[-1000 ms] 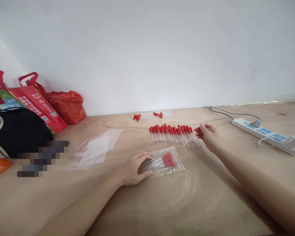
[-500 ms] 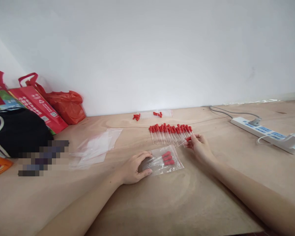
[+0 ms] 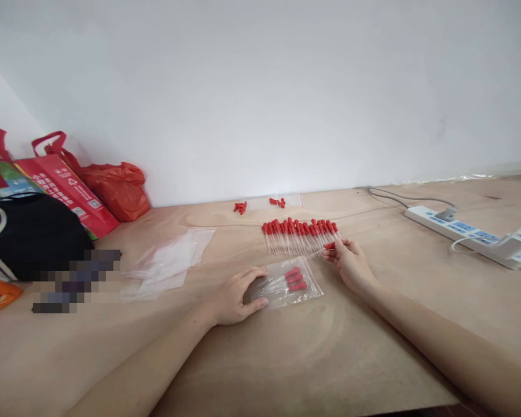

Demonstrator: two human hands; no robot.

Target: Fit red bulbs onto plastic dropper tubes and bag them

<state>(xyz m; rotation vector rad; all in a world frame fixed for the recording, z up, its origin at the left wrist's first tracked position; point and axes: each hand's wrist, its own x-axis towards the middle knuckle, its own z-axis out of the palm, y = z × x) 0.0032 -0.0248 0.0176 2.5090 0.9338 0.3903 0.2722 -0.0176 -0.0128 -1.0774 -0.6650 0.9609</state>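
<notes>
A clear zip bag (image 3: pixel 278 295) lies on the wooden table (image 3: pixel 286 359), with several red-capped droppers (image 3: pixel 296 278) inside. My left hand (image 3: pixel 243 294) rests at its left edge, thumb and fingers around that edge. Between the fingers of my right hand (image 3: pixel 346 259) is a dropper with a red bulb (image 3: pixel 329 246), its clear tube pointing left toward the bag's upper right corner. Just beyond the bag, a row of red-capped droppers (image 3: pixel 299 229) lies side by side, tubes toward me.
Flat clear bags (image 3: pixel 167 260) lie at left. Loose red caps (image 3: pixel 240 207) sit near the wall. A black bag (image 3: pixel 39 231) and red bags (image 3: pixel 117 188) stand far left; a power strip (image 3: pixel 464 231) with cables lies right.
The dropper in my right hand has tipped slightly and moved a little left. My left hand stays at the bag's edge. The whole view has shifted very slightly.
</notes>
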